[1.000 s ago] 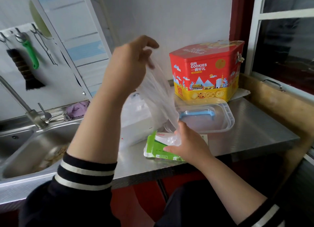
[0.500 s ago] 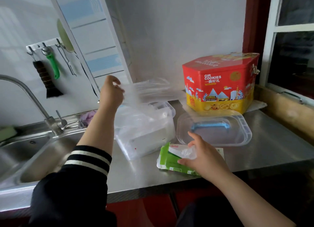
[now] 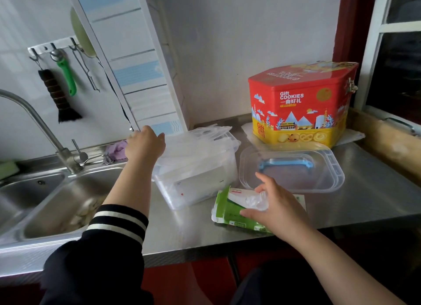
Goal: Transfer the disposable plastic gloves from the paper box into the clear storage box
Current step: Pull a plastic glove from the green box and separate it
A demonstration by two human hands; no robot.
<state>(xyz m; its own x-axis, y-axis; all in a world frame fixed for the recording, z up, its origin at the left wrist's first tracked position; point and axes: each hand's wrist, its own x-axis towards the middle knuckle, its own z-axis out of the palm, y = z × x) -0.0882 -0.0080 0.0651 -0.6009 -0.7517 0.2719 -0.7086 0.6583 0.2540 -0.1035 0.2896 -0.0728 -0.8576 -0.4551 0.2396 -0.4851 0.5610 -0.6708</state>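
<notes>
The left hand [image 3: 145, 142] reaches over the far left corner of the clear storage box [image 3: 198, 177], its fingers loosely bent at the edge of a stack of thin plastic gloves [image 3: 200, 140] that lies across the open top of the box; whether the fingers pinch the gloves or merely rest on them cannot be told. Just to the left of this hand, a purple cloth [image 3: 116, 149] lies by the faucet [image 3: 45, 131], and nearer the person the sink [image 3: 57, 204] drops into the steel surface [image 3: 364, 195].

The right hand [image 3: 273, 209] lies on the green and white paper box [image 3: 230, 211], which sits flat on the surface just in front of the storage box. Its thumb and fingers curl round the box's end, pressing a crumpled bit of clear glove [image 3: 256, 201] that sticks out of the opening.

Directly beyond the right hand rests the clear lid [image 3: 293, 168] (upturned, with a blue handle showing through it), touching nothing but the surface. Farther beyond it stands a red and yellow cookie tin [image 3: 303, 106] against the wall. Above the left hand, on the tiled wall, a brush [image 3: 59, 95] and a green-handled tool [image 3: 67, 76] hang from hooks.
</notes>
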